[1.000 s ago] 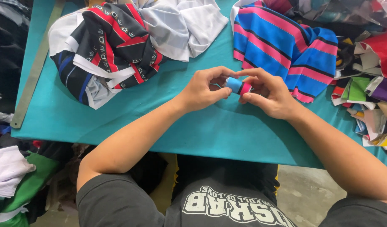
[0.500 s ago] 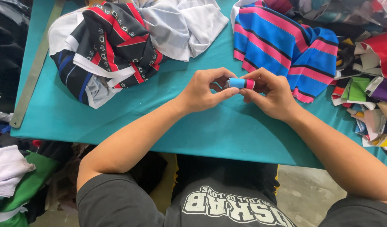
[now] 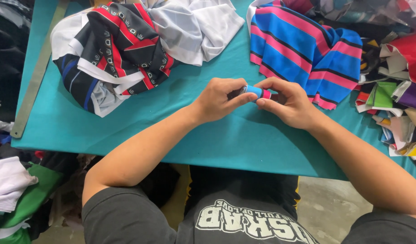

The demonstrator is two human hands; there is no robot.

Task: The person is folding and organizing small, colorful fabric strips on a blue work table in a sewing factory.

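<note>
A small, tightly rolled strip of fabric (image 3: 257,92) — bright blue along most of its length, with a pink band at its right end and a dark end toward the left — sits between both of a person's bare hands, held just above a teal table (image 3: 244,140). The roll is short and cylindrical, lying roughly level and pointing left to right. The left hand (image 3: 219,99) closes around the dark end of the roll, its fingers curled over the top and its thumb pressing up from beneath, so the grasp is snug rather than loose. The right hand (image 3: 289,105) pinches the pink end between thumb and fingertips, the other fingers arched over it; neither hand is spread wide. Behind the roll and to its right lies a crumpled garment with blue and pink stripes (image 3: 303,49), well clear of the hands. Behind the roll and to its left lies a heap of black, red and white patterned cloth (image 3: 117,49), with pale grey-white cloth (image 3: 194,27) next to it. Far to the right of the roll, a pile of mixed colourful scraps (image 3: 397,95) covers the table's edge. A long flat metal ruler (image 3: 36,77) lies along the table's far left side — well away from the roll.
</note>
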